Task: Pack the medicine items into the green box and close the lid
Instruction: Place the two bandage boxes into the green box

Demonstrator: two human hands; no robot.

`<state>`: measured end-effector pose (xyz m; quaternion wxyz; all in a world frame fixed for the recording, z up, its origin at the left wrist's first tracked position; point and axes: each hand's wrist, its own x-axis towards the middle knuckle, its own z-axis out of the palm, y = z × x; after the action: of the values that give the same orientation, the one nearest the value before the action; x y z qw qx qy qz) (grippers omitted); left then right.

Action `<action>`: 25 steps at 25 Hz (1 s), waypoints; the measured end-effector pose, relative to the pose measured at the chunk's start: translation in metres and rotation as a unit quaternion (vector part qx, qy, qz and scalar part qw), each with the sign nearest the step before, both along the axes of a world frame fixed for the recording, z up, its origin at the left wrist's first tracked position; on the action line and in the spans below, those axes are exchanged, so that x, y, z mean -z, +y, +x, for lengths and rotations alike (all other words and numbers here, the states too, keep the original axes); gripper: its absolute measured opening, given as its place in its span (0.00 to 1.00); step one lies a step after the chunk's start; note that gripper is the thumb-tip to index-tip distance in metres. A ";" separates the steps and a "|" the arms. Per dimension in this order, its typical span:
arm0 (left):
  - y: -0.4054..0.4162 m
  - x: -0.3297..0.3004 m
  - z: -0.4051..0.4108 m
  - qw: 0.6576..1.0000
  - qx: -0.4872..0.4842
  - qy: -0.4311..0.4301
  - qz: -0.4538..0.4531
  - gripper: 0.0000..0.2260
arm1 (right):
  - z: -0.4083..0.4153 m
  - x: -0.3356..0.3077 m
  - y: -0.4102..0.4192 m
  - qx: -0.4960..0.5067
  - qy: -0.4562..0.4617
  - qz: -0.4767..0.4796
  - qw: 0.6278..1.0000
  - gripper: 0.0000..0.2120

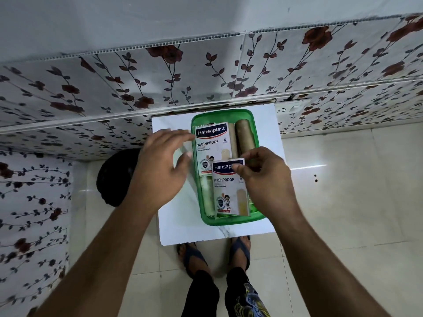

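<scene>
The green box (pixel 231 221) stands open on a white board (pixel 174 216). Inside it lie two brown bandage rolls (pixel 245 136) on the far right and a pale gauze roll (pixel 207 197) on the near left. One Hansaplast plaster pack (pixel 211 145) rests flat over the far-left contents. My right hand (pixel 265 177) pinches the top right corner of a second Hansaplast pack (pixel 229 191), which sits over the near half of the box. My left hand (pixel 160 165) hovers with fingers spread just left of the box, holding nothing. No lid is visible.
The white board lies on a pale tiled floor, pushed against a wall covered in floral-patterned panels (pixel 91 88). A dark round object (pixel 116 177) sits on the floor left of the board. My feet in sandals (pixel 215 252) stand at the board's near edge.
</scene>
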<state>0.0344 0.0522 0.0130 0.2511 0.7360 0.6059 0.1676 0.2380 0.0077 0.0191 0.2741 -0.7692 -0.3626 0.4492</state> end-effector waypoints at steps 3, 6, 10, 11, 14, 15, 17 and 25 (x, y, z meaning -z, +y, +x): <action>-0.016 0.010 -0.022 0.998 -0.056 -0.027 -0.017 0.15 | -0.014 0.005 -0.003 -0.087 -0.102 0.004 0.991 0.10; -0.024 0.018 -0.029 0.994 -0.086 -0.051 -0.054 0.14 | -0.019 0.008 -0.008 -0.177 -0.224 0.042 0.957 0.14; -0.028 0.025 -0.028 0.987 -0.101 -0.077 -0.095 0.13 | -0.020 0.002 -0.009 -0.201 -0.209 0.042 0.956 0.19; -0.028 0.027 -0.027 0.983 -0.110 -0.092 -0.111 0.13 | -0.015 -0.001 -0.008 -0.180 -0.207 0.051 0.960 0.19; -0.025 0.035 -0.021 0.960 -0.163 -0.143 -0.175 0.11 | 0.011 -0.004 -0.006 -0.081 -0.230 0.077 0.967 0.17; -0.023 0.039 -0.018 0.951 -0.182 -0.149 -0.199 0.10 | 0.019 0.000 -0.006 -0.076 -0.246 0.062 0.964 0.18; -0.020 0.048 -0.010 0.937 -0.202 -0.137 -0.250 0.08 | 0.029 0.009 -0.006 -0.122 -0.255 -0.004 0.959 0.20; -0.013 0.065 0.015 0.917 -0.209 -0.121 -0.317 0.07 | 0.029 0.027 -0.007 -0.207 -0.285 0.009 0.936 0.11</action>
<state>0.0491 0.0395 -0.0525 0.5018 0.4486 0.7323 0.1030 0.2669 0.0002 -0.0079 0.0675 -0.7702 -0.5809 0.2546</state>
